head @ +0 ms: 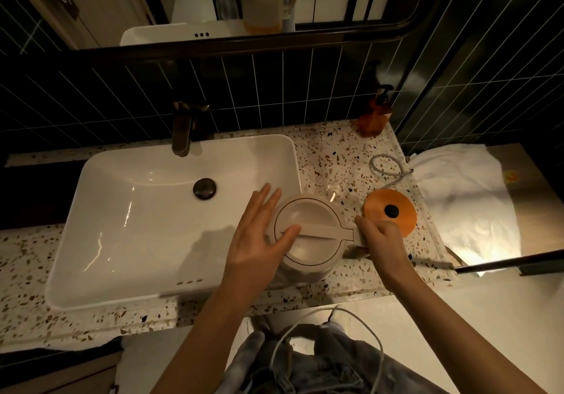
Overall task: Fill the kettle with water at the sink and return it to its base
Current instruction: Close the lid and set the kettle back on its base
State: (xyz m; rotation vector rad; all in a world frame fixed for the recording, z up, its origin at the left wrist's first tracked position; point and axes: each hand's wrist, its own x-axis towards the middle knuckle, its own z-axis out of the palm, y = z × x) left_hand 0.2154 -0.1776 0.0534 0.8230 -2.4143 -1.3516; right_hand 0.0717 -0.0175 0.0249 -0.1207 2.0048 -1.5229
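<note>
A cream kettle [314,241] with its lid down is held over the right rim of the white sink [146,232]. My right hand [381,238] is closed around the kettle's handle. My left hand [259,235] lies flat against the kettle's left side, fingers spread, thumb resting on the lid. The round orange base [393,210] with a black centre connector sits bare on the counter just right of the kettle. A dark metal tap [183,128] stands at the back of the sink; no water runs from it.
The speckled terrazzo counter [332,155] holds an amber soap dispenser [374,116] at the back right and the base's grey cord [384,165]. A white towel [464,198] lies to the right. A black rail [503,262] crosses at right. A mirror [213,0] hangs above.
</note>
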